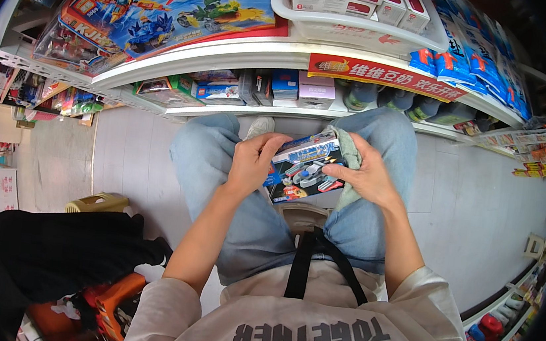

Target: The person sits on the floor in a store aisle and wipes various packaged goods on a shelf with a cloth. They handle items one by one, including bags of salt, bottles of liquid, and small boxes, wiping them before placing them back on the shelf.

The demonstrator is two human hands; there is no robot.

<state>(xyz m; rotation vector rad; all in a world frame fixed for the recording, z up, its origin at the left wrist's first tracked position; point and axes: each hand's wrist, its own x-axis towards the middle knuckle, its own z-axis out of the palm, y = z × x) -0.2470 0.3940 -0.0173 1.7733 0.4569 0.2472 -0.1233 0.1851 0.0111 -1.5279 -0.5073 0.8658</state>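
Above my lap I hold a small toy box (pixel 306 170) with a printed picture of a grey vehicle on its dark front. My left hand (pixel 255 161) grips its left end, the thumb along the upper edge. On the right end, my right hand (pixel 365 173) has its thumb across the front face. A light green cloth (pixel 348 198) is bunched between that hand and the box and hangs down below the palm. The box is tilted, its right end higher in the view. Its back is hidden.
Ahead, a white shelf (pixel 205 52) carries a large toy box (pixel 180 6), a white plastic bin (pixel 352 31) of cartons and blue packets (pixel 456 67). Boxes (pixel 221 91) and dark bottles (pixel 360 96) stand on the lower shelf. A yellow stool (pixel 100 202) and black cloth (pixel 60 243) are at left.
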